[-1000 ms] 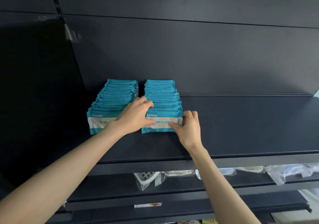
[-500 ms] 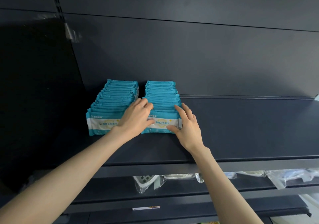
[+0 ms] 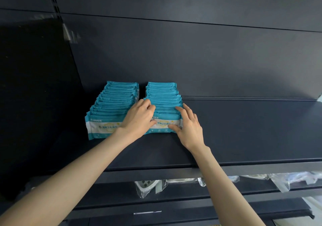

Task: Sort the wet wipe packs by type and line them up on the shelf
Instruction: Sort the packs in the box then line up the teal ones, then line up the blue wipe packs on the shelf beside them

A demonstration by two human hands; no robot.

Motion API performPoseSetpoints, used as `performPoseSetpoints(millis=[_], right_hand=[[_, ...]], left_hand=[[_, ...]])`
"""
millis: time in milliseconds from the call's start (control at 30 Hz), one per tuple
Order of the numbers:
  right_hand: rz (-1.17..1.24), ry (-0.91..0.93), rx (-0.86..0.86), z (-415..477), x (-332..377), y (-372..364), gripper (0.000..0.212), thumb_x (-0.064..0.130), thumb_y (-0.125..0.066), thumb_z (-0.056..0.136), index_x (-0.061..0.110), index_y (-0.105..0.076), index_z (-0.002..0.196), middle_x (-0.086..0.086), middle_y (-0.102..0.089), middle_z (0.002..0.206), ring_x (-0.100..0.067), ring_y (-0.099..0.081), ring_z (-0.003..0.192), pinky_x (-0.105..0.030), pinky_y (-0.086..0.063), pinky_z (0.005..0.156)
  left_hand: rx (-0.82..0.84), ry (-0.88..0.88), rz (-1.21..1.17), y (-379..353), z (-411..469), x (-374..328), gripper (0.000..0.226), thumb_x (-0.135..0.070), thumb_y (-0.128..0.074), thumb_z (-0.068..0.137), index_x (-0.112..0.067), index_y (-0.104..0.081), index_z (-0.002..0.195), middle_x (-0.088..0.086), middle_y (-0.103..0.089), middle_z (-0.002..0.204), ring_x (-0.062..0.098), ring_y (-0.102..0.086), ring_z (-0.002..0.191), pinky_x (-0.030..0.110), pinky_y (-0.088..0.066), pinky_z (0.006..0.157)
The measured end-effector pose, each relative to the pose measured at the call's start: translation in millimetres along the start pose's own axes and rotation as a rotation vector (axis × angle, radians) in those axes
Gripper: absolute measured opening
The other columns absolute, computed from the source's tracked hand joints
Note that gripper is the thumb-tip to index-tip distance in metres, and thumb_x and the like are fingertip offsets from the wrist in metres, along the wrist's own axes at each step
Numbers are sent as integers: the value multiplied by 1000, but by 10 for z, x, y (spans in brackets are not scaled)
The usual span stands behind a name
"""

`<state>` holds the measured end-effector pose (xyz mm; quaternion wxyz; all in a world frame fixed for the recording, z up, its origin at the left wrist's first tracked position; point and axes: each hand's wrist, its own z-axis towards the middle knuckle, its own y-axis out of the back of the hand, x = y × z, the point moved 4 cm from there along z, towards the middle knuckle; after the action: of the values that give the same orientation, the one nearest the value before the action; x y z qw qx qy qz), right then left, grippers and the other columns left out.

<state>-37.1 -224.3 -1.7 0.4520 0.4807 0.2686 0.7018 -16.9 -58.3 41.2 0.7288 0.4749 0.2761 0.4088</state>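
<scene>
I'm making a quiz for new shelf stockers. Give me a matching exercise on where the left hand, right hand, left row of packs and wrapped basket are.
1. left hand
2. right hand
3. left row
4. wrapped basket

A. on the shelf below
B. at the right end of the right row
C. nearest the dark side panel
D. at the left end of the right row

Pairs: 1-D, 2-B, 3-C, 4-A

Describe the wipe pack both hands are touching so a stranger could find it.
On the dark shelf, two rows of teal wipe packs run back toward the wall. It is the front pack of the right row. Unlike the one heading the left row, it has the left hand and right hand on its ends.
</scene>
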Motion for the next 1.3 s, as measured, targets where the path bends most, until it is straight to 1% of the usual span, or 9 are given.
performPoseSetpoints(millis=[233,433,600,700,833,933,1067,1200,1300], right_hand=[[-3,14,6,-61,16,42,70,41,-65,85,24,-32,144,4,-25,153,-21,-34,131,-40,-47,89],[-46,-7,51,-115,54,81,72,45,-64,85,27,-29,146,0,-23,154,-25,-31,133,-43,-45,94],[-87,-16,80,-135,133,151,74,44,-63,86,25,-26,148,-2,-19,157,-26,-26,137,-41,-35,105],[-68,-19,41,-183,189,287,67,43,-60,89,22,-31,146,-2,-23,156,-26,-24,138,-40,-33,106],[-57,-36,-77,-324,217,612,51,36,-58,92,17,-45,138,-2,-34,150,-24,-30,134,-39,-37,102],[-48,-39,-202,-525,176,880,42,32,-60,91,14,-55,129,-5,-47,141,-26,-41,127,-39,-41,98],[-60,-84,-350,-1010,-11,1181,34,30,-62,89,11,-62,118,-5,-58,129,-27,-52,116,-40,-47,90],[-116,-191,-370,-1740,-314,1433,31,29,-62,89,13,-63,116,-4,-61,125,-27,-56,114,-41,-49,92],[-149,-313,-358,-2450,-573,1605,31,32,-56,90,16,-64,115,-3,-62,123,-26,-57,113,-41,-48,93]], left_hand=[[-30,-24,131,54,-66,2,43,-37,-74,76,-5,-66,104,8,-56,104,26,-53,98,39,-44,82],[-10,-63,160,68,-109,-15,45,-37,-63,86,-5,-60,118,9,-56,121,27,-49,113,40,-36,91],[15,-64,111,120,-147,2,50,-40,-56,90,-8,-54,129,7,-52,130,26,-43,123,38,-28,101],[-17,-60,42,210,-177,-28,52,-39,-55,92,-9,-49,134,5,-50,135,24,-40,129,37,-23,106],[-79,-71,-64,352,-208,-181,50,-32,-62,89,-8,-53,131,8,-57,130,27,-46,127,41,-28,108],[-174,-95,-125,423,-247,-387,44,-32,-61,84,-6,-61,120,9,-64,118,30,-57,114,42,-40,98],[-234,-177,-273,463,-393,-873,46,-37,-45,85,-8,-62,116,6,-65,112,25,-57,107,32,-31,92],[-238,-283,-394,365,-655,-1542,44,-36,-45,86,-9,-62,117,5,-64,112,22,-56,106,33,-38,92],[-171,-368,-483,216,-998,-2169,41,-37,-44,86,-14,-60,116,1,-64,111,18,-55,105,32,-41,90]])
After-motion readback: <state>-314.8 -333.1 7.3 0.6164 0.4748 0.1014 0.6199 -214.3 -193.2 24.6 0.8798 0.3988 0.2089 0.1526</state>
